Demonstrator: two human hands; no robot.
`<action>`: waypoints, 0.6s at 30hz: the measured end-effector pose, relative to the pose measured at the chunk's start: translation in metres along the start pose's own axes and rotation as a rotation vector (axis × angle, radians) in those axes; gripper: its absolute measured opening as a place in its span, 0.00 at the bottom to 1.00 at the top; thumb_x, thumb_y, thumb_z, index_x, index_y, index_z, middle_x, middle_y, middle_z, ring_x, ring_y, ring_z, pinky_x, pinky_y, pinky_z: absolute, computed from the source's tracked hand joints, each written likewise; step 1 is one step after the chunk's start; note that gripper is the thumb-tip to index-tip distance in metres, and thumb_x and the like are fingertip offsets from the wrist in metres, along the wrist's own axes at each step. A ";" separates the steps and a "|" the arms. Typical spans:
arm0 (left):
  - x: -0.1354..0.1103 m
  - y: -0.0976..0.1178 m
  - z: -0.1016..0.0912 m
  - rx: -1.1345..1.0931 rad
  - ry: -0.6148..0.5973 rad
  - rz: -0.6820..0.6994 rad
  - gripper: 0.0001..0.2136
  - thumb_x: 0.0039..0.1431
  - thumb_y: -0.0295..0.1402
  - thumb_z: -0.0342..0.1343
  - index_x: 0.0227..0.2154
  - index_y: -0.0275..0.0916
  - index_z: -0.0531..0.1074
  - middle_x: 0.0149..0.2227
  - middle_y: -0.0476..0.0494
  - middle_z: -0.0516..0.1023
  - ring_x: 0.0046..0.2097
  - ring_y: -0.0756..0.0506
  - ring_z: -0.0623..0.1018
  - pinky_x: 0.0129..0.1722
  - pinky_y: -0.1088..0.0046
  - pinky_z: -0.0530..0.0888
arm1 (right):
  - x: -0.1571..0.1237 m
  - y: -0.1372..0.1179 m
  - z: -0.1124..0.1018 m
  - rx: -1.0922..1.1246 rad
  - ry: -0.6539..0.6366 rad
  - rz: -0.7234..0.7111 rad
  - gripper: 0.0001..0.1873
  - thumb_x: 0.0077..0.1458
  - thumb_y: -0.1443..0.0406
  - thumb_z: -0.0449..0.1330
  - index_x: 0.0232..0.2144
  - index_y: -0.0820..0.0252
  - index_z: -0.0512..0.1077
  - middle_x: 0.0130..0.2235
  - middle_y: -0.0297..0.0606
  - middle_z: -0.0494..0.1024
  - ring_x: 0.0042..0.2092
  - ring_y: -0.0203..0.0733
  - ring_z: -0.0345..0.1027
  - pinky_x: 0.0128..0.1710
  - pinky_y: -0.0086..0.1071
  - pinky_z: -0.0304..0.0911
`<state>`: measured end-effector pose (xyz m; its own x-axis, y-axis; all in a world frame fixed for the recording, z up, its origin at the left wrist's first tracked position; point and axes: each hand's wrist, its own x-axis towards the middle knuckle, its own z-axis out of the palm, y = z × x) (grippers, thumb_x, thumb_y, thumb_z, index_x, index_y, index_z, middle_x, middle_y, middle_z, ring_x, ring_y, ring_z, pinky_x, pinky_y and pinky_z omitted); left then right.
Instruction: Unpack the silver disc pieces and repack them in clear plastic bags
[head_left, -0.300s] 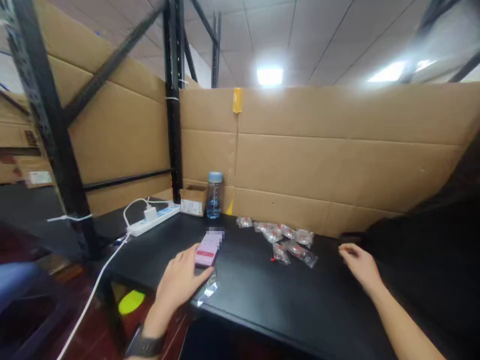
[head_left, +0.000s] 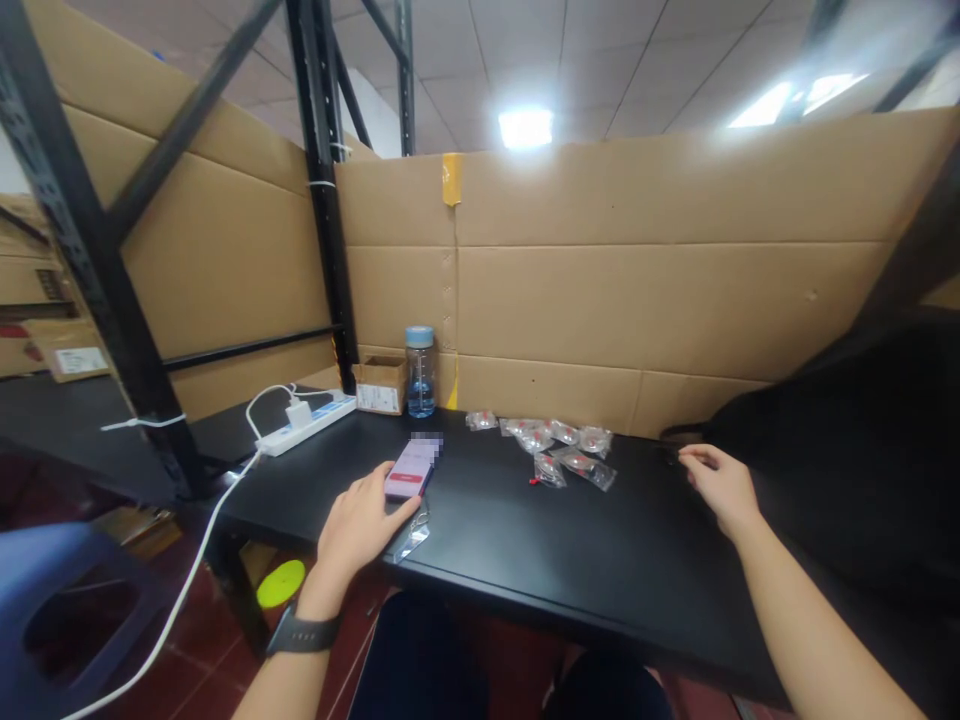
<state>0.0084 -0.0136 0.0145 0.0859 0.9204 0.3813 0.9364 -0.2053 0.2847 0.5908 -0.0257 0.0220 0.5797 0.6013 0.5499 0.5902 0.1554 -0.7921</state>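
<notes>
My left hand wraps round the near end of a smartphone on the black table, fingers along its left edge and thumb at its lower right. Its screen is lit pale with a red bar, and its far end is blurred out. Under the thumb side lies a clear plastic bag. My right hand is over the table's right side with thumb and fingertips pinched together. Anything between them is too small to make out. Several small clear packets with red bits lie mid-table, apart from both hands.
A water bottle and a small open cardboard box stand at the back left. Nearby lies a white power strip with its cable. Cardboard panels wall the back; black fabric covers the right. A blue chair stands lower left.
The head view has tilted down a little, bringing my legs and more of the table's front edge into view. Both hands keep nearly the same places on the table.
</notes>
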 end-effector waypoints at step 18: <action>0.005 -0.003 0.000 -0.002 -0.014 0.012 0.34 0.59 0.58 0.47 0.62 0.42 0.62 0.58 0.36 0.73 0.55 0.33 0.72 0.51 0.59 0.66 | -0.013 0.004 -0.012 -0.001 -0.003 0.096 0.15 0.41 0.58 0.63 0.29 0.64 0.77 0.19 0.34 0.71 0.19 0.35 0.61 0.19 0.28 0.53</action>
<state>0.0059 -0.0086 0.0157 0.1015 0.9226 0.3721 0.9346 -0.2166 0.2822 0.5926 -0.0427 0.0148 0.6316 0.6160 0.4708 0.5326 0.0965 -0.8409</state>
